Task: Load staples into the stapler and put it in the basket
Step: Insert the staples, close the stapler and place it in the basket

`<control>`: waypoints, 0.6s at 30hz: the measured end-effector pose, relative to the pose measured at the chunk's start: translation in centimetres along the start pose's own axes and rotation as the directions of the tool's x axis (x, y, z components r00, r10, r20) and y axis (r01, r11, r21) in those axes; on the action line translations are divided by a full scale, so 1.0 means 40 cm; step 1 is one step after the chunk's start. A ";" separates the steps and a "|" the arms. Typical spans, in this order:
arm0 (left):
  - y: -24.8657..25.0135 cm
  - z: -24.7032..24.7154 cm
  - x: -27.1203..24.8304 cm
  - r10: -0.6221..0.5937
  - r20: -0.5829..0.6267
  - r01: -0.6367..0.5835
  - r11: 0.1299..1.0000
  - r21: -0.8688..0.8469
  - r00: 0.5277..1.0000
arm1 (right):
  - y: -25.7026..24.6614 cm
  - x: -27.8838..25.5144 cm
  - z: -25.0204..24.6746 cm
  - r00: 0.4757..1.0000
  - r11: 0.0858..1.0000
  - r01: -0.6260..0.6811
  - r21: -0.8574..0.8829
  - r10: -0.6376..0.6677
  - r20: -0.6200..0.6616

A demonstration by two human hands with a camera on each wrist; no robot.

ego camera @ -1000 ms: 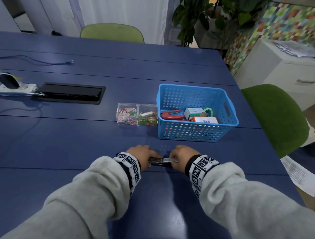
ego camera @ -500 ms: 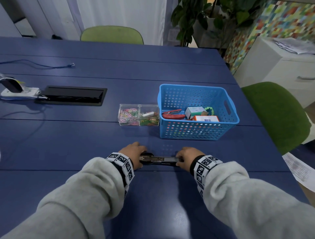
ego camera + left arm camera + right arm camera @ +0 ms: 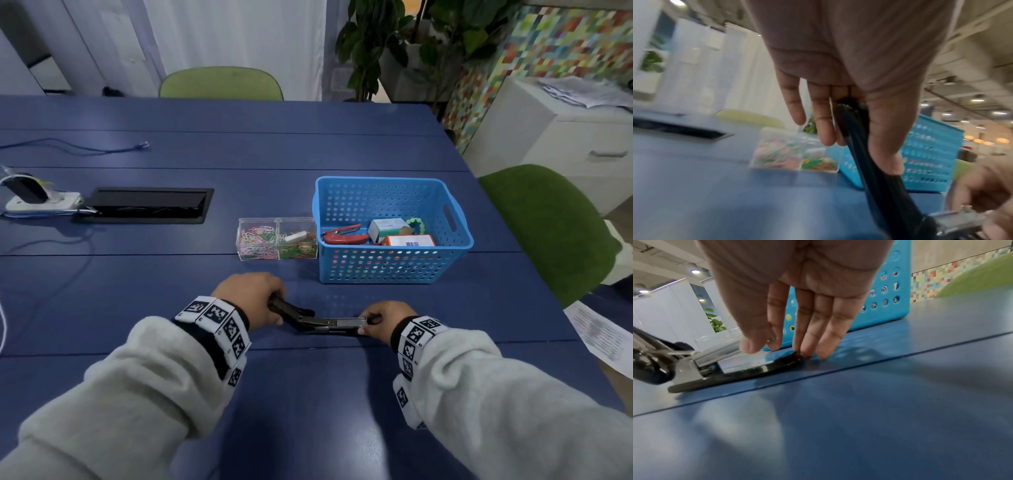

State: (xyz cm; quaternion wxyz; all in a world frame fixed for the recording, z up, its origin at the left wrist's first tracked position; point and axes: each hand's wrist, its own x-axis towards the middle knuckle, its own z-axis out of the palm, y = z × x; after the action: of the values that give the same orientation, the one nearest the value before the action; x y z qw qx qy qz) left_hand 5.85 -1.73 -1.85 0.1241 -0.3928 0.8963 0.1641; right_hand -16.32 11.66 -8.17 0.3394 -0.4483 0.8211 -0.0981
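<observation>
Black stapler sits on the table, just in front of the blue basket, top arm lifted. Left hand pinches that arm. Right hand pinches the metal front end, pinning the base. Risks: a slipping arm likely snaps onto the right fingers, and the base may skid.

Both arms wear thick, fuzzy light-grey sleeves, the left sleeve filling the lower left of the head view and the right sleeve the lower right. At each cuff sits a band of white blocks printed with black square-patterned markers over a black strap: the left wristband left of centre, the right wristband right of centre. Beyond the bands the left grip and right grip are bare.
</observation>
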 end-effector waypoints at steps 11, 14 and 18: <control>0.188 0.040 0.067 0.163 -0.034 -0.166 0.959 -0.228 0.986 | 0.016 0.009 0.020 0.999 0.998 -0.010 0.067 0.012 -0.044; 0.217 0.075 0.092 0.170 0.038 -0.152 0.945 -0.291 0.985 | 0.026 0.016 0.027 0.999 0.998 -0.004 0.055 0.006 -0.033; 0.234 0.117 0.115 0.172 0.117 -0.135 0.952 -0.275 0.978 | 0.033 0.019 0.031 0.999 0.999 0.016 0.041 -0.014 -0.034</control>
State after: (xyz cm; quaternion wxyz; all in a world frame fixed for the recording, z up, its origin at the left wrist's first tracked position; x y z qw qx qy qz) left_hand -3.74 3.02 -5.92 0.1197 -0.3225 0.8831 0.3189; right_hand -16.70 11.98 -10.07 0.3341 -0.4456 0.8211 -0.1252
